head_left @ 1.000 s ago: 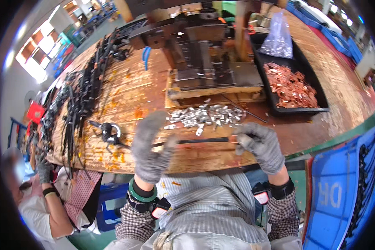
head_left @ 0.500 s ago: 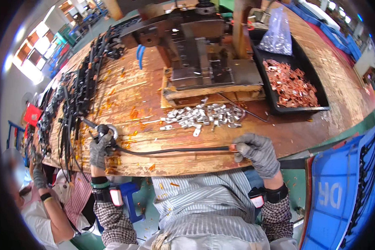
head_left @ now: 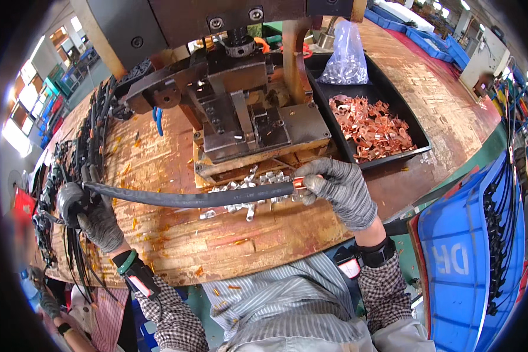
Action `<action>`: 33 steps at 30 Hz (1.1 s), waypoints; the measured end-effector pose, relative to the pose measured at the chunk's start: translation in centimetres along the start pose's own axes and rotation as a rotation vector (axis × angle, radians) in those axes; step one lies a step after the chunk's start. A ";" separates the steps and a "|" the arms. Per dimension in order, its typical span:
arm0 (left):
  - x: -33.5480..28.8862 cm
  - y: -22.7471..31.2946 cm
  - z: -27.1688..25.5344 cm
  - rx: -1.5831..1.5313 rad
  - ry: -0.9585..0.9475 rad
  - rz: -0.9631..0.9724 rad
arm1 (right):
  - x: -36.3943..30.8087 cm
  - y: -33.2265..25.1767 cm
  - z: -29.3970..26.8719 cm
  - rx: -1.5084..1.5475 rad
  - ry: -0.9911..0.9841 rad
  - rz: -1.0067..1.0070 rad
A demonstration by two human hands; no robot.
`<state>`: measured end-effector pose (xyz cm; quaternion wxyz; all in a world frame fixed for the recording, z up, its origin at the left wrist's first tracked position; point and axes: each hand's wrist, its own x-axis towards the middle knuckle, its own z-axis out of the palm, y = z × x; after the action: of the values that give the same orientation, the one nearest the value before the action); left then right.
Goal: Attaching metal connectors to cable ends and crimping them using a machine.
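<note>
A thick black cable (head_left: 199, 199) stretches between my two gloved hands, held up over the wooden table. My left hand (head_left: 101, 223) is closed around the cable's left end, where a bulky black fitting (head_left: 71, 202) sits. At the other end, my right hand (head_left: 340, 192) pinches the bare copper tip (head_left: 300, 182) between thumb and fingers. Behind the cable lies a heap of small silver cable lugs (head_left: 251, 210), partly hidden by it. Just beyond them stands a dark metal press (head_left: 240, 120) on a wooden base.
Right of the press, a black tray (head_left: 393, 154) holds copper pieces (head_left: 369, 126) and a clear bag (head_left: 346, 58) of silver parts. Bundled black cables (head_left: 91, 135) line the table's left side. A blue crate (head_left: 452, 234) stands at the right. Another person's gloved hand (head_left: 47, 302) shows lower left.
Both hands have lifted the cable and brought it closer to the press, so it now crosses in front of the lugs. The left hand has moved outward left. My view has shifted too.
</note>
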<state>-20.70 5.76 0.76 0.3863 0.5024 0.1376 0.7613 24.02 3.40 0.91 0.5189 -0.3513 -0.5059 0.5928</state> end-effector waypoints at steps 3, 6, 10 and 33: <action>0.1 -0.1 -1.5 -0.093 0.098 -0.050 | 1.3 -1.0 0.0 0.009 -0.014 0.025; 1.3 -0.9 -0.9 -0.722 0.022 -0.137 | 2.6 -1.5 0.9 0.000 -0.056 -0.043; 1.9 -2.6 -0.7 -1.241 0.219 -0.134 | 4.1 -0.9 2.0 -0.101 -0.067 -0.016; 1.5 0.8 -6.9 0.234 0.396 0.279 | 8.5 -1.3 0.9 0.034 -0.108 -0.005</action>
<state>-27.37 7.52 -0.93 0.1824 0.3991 0.2269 0.8694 21.68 11.37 3.31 0.4982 -0.3089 -0.5239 0.6180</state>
